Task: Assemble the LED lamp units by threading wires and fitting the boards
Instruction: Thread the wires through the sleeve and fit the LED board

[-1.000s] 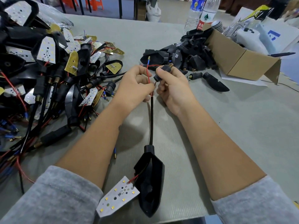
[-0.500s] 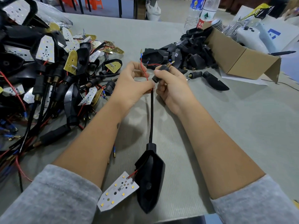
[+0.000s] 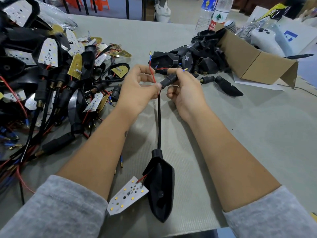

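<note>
Head camera looks down, close over the table (image 3: 257, 134), perhaps tilted.

**You're at a lamp assembly bench in a workshop**

You're looking down on a grey worktable (image 3: 257, 143), and it reads as small-scale production. On your left sprawls a heap of wired lamp units (image 3: 42, 79), black housings tangled with LED boards and red leads. Up ahead sits a pile of bare black housings (image 3: 193, 60) spilling from an open cardboard box (image 3: 253, 60). Beyond the table, water bottles (image 3: 212, 12) and orange stools (image 3: 96, 2) on a bare floor.
</note>
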